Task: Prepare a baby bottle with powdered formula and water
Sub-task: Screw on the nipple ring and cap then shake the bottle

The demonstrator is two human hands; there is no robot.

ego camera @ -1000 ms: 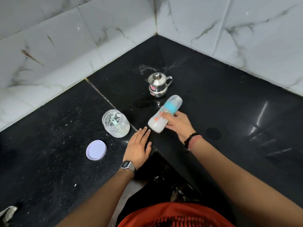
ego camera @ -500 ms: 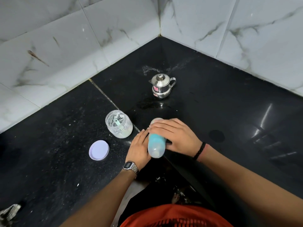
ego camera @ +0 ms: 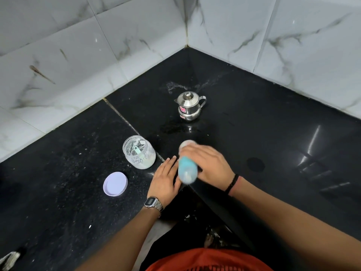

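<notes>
On the counter (ego camera: 58,192) at far left we note the lid (ego camera: 115,184), lying off its jar and well apart from both hands. Just right of it stands the jar (ego camera: 139,152), open, with a pale green scoop (ego camera: 137,153) inside and white powder low against the glass. We judge the dosing step complete — the scoop is back in the jar.

The left hand (ego camera: 165,180) rests flat on the counter, fingers straight and together, holding nothing. Touching or just beside its fingers is the bottle (ego camera: 187,169), blurred by motion, with a blue collar and milky contents; it is tilted, cap end toward us. The right hand (ego camera: 210,165) is clamped round the bottle, fingers curled over its body. We judge the step in hand to be shaking, so powder and water are already in; what is left is finishing the mix and closing the jar.

Behind, well apart, stands the steel pot (ego camera: 189,106), lid on. It carries a pink sticker — its writing is too small to read. The watch face is likewise illegible.
</notes>
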